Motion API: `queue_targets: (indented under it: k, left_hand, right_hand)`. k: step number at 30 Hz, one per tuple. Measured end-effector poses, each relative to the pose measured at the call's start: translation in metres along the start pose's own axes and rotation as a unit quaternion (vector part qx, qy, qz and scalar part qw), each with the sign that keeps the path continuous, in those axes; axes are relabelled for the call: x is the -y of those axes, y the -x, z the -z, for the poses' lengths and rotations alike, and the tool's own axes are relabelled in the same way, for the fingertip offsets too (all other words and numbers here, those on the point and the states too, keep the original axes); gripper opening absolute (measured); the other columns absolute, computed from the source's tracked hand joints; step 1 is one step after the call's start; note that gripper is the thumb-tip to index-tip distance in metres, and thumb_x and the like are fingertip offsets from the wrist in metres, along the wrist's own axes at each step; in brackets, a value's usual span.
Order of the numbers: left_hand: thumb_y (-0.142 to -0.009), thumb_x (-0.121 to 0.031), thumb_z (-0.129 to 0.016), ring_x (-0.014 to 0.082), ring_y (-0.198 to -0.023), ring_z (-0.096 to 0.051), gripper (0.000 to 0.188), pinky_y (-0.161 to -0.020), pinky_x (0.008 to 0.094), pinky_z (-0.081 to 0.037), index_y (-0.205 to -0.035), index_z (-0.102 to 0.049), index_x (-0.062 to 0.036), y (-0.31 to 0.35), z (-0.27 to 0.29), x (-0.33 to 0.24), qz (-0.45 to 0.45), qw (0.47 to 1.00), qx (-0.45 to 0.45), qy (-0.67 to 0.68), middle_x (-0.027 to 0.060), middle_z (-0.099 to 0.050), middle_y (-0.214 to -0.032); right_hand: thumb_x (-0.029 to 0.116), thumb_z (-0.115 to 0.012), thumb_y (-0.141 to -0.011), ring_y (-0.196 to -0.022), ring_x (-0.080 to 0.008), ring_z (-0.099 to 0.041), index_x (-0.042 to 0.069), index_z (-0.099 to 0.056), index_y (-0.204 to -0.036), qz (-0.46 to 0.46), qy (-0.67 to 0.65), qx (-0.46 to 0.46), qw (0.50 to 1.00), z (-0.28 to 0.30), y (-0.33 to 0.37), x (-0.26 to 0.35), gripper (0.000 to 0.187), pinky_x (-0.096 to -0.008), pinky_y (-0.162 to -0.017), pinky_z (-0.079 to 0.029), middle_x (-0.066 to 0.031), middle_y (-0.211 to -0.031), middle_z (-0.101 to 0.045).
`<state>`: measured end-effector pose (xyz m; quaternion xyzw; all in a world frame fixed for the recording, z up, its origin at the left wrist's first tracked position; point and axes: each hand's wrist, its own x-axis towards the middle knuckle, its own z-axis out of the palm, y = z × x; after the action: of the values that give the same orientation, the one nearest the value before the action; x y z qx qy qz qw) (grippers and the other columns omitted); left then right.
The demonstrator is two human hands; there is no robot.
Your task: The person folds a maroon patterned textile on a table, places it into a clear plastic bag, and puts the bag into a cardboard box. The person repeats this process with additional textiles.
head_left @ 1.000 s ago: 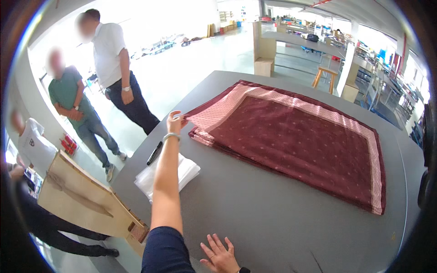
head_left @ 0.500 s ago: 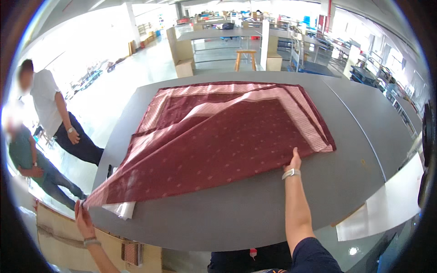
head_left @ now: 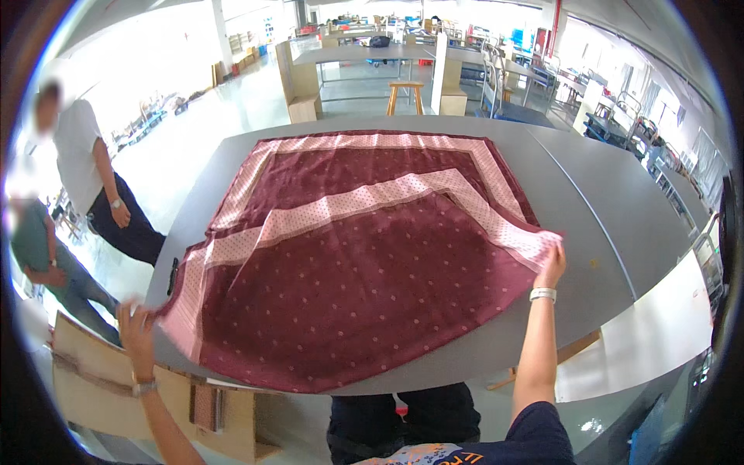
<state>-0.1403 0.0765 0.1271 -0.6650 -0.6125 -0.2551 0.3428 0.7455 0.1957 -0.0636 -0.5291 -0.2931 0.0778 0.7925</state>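
Observation:
A large burgundy scarf (head_left: 353, 287), dotted with small light spots and bordered in pink, spreads over the grey table (head_left: 434, 380). Its far part lies flat, while the near layer bulges and is folded back along a slanting pink band. My left hand (head_left: 137, 341), somewhat blurred, grips the scarf's corner just off the table's left edge. On the other side my right hand (head_left: 551, 266) pinches the pink border close above the tabletop. Between both hands the near edge sags in a curve over the table's front edge.
Two people stand left of the table, one in a white shirt (head_left: 81, 147), one in green (head_left: 32, 240). A dark slim object (head_left: 173, 276) lies by the left edge. A white panel (head_left: 651, 333) stands at right, a wooden stool (head_left: 405, 96) beyond the table.
My right hand has moved right and now holds the pink border. The left hand has risen slightly and its corner has opened out; the near edge now hangs lower, covering the white bag.

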Motion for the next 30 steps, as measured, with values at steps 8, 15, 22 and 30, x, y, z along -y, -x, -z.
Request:
queue_targets:
  k: [8, 15, 22, 30]
  left_hand:
    - [-0.088, -0.011, -0.073, 0.0207, -0.094, -0.073, 0.008, -0.081, 0.0339, -0.060, -0.096, -0.073, -0.0089, -0.163, 0.018, -0.349, -0.330, 0.771, 0.097, 0.537, 0.0052, -0.071, -0.111]
    - [-0.083, -0.012, -0.072, 0.0271, -0.086, -0.074, 0.011, -0.077, 0.0385, -0.058, -0.092, -0.074, -0.0065, -0.190, 0.029, -0.383, -0.331, 0.697, 0.286, 0.568, 0.0118, -0.075, -0.093]
    - [-0.092, -0.006, -0.070, 0.0176, -0.096, -0.073, 0.024, -0.087, 0.0303, -0.058, -0.115, -0.072, -0.0105, -0.235, 0.084, -0.365, -0.302, 0.823, 0.061, 0.478, 0.0071, -0.076, -0.105]
    - [-0.099, -0.016, -0.066, 0.0197, -0.097, -0.071, 0.022, -0.090, 0.0309, -0.057, -0.118, -0.074, -0.0071, -0.341, 0.148, -0.142, -0.104, 0.961, -0.227, 0.116, 0.0091, -0.075, -0.107]
  right_hand:
    - [0.001, -0.051, -0.105, -0.075, 0.0003, -0.055, -0.001, -0.065, -0.135, 0.036, -0.092, 0.351, 0.931, -0.097, 0.159, 0.192, 0.034, -0.0155, -0.066, -0.044, 0.0005, -0.097, -0.070]
    - [-0.006, -0.051, -0.100, -0.095, -0.0063, -0.061, -0.006, -0.066, -0.129, 0.068, -0.092, 0.477, 0.871, -0.090, 0.203, 0.244, 0.033, -0.0211, -0.083, -0.050, -0.0041, -0.105, -0.071]
    - [-0.005, -0.055, -0.090, -0.096, -0.0351, -0.068, 0.004, -0.069, -0.116, 0.407, 0.276, 0.436, 0.754, -0.096, 0.194, 0.225, 0.031, -0.0449, -0.089, -0.055, -0.0135, -0.109, -0.070]
    - [0.011, -0.063, -0.094, -0.100, -0.0325, -0.069, 0.005, -0.065, -0.130, 0.267, 0.438, 0.453, 0.729, -0.017, 0.100, 0.205, 0.037, -0.0429, -0.085, -0.058, -0.0197, -0.125, -0.068]
